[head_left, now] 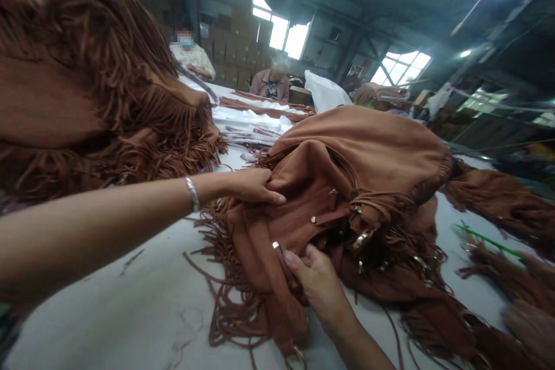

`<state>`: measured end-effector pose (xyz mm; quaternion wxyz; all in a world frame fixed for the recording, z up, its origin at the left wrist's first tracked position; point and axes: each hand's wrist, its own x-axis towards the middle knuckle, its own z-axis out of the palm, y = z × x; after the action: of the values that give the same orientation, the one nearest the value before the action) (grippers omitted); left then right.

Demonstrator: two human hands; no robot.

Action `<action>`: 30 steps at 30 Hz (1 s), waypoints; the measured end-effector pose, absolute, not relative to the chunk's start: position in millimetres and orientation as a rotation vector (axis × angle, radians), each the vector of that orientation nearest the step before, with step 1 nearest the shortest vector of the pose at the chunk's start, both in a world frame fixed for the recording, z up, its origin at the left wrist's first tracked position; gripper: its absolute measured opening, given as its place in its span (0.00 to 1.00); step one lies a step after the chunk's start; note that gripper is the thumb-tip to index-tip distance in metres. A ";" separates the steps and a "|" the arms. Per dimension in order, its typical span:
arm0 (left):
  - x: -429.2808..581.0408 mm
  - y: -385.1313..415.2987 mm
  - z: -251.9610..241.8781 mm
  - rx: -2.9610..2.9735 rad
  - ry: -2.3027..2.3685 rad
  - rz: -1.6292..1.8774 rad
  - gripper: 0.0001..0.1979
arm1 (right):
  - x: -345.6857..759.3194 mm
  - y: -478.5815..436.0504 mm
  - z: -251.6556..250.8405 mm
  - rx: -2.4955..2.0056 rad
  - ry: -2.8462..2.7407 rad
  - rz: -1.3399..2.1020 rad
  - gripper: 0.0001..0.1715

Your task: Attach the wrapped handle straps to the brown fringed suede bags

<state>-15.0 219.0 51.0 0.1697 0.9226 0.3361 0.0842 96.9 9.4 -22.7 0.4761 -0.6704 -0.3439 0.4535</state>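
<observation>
A brown suede-like bag (299, 214) with long fringe lies on the white table, its zipped side turned toward me. My left hand (254, 185), with a silvery bracelet at the wrist, grips the bag's far left edge, thumb on top and fingers mostly hidden. Close to the near edge, my right hand (318, 286) pinches the bag between thumb and fingers. Just beyond the right thumb sits a small metal zip pull (276, 245). A wide strap (277, 283) runs down to a metal ring (296, 358). Gold-coloured hardware (361, 240) shows among the fringe.
A large pile of brown fringed bags (143, 92) rises at left. More brown pieces (498, 202) and a green strip (489, 240) lie at right. Two people (193, 60) are across the table (130, 300). A blurred, hand-like shape (529, 326) shows at lower right.
</observation>
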 end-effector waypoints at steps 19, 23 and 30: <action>-127.2 92.0 110.5 2.776 1.463 0.210 0.18 | 80.3 -32.9 24.6 -1.591 -1.588 0.903 0.16; -141.9 86.0 94.3 2.735 1.421 0.143 0.18 | 88.5 -14.5 41.0 -1.617 -2.017 0.066 0.24; -145.8 101.2 82.1 2.656 1.452 0.173 0.17 | 135.9 30.3 72.5 -1.546 -2.600 -0.800 0.32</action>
<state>-145.8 101.2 82.1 0.0549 0.8746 0.4783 0.0571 135.9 30.3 72.5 0.0064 -0.4940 -0.8310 -0.2558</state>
